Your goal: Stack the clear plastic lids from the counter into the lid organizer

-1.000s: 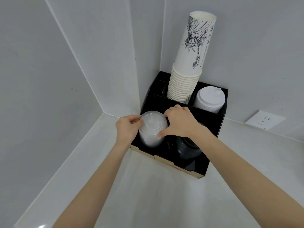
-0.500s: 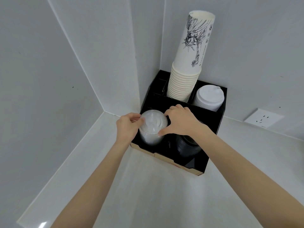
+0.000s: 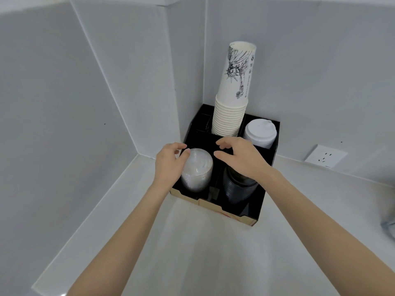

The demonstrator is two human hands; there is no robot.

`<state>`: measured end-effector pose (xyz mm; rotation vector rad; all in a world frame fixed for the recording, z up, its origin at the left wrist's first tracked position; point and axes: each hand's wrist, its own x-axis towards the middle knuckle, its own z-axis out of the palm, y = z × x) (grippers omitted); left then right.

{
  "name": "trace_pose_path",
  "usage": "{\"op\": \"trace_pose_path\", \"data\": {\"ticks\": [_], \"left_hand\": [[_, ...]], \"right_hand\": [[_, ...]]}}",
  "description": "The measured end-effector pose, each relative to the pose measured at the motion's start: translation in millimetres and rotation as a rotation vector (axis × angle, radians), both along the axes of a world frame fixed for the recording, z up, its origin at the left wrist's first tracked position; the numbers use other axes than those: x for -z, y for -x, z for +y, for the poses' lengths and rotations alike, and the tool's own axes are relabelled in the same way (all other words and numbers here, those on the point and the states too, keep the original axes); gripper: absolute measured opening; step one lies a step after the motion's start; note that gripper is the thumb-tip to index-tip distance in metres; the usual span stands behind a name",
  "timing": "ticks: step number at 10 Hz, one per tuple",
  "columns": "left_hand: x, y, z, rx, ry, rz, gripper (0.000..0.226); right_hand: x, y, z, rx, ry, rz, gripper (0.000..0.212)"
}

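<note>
A stack of clear plastic lids stands upright in the front left compartment of the black lid organizer, which sits in the corner of the white counter. My left hand rests against the left side of the stack, its fingertips touching the top rim. My right hand hovers just right of the stack with its fingers spread and nothing in them, above the front right compartment.
A stack of black lids fills the front right compartment. Behind stand a tall stack of white paper cups and white lids. Walls close in on the left and back. A wall socket is at the right.
My right hand has let go of the clear lid stack and drawn away to the right, fingers spreading. My left hand stays at the stack's left side. The camera view has shifted.
</note>
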<state>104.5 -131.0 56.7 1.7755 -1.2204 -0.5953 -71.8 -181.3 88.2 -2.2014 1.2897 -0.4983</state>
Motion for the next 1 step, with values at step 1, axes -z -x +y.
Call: {"op": "trace_pose_path", "data": {"ticks": [1], "left_hand": [[-14.1, 7.4, 7.7, 0.016, 0.052, -0.014, 0.025]], "right_hand": [[-16.0, 10.3, 14.1, 0.075, -0.006, -0.219, 0.022]]}}
